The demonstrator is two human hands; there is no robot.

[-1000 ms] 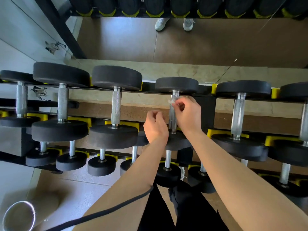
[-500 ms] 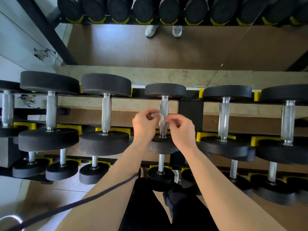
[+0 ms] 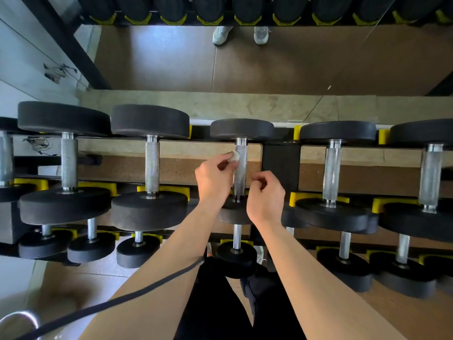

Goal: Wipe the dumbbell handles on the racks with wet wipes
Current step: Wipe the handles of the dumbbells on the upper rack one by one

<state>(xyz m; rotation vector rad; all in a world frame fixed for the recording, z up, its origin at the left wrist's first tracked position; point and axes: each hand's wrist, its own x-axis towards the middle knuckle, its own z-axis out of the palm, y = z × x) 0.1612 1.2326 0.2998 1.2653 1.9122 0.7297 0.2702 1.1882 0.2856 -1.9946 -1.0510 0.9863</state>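
Note:
A black dumbbell with a knurled steel handle [image 3: 241,165] lies on the upper rack tier in the middle of the view. My left hand [image 3: 213,179] pinches a small white wet wipe [image 3: 235,156] against the left side of that handle, near its far end. On the handle's right side my right hand [image 3: 266,196] has its fingers curled in and nothing visible in them. Both hands flank the handle.
More black dumbbells with steel handles [image 3: 152,165] [image 3: 331,173] lie left and right on the yellow cradles [image 3: 295,198] of the rack, with smaller ones on the lower tier [image 3: 236,256]. A mirror behind shows shoes [image 3: 221,34]. A black cord [image 3: 117,300] crosses my left forearm.
The wipe passed from my right hand to my left hand. My left hand moved up the handle with it, and my right hand dropped lower on the right side.

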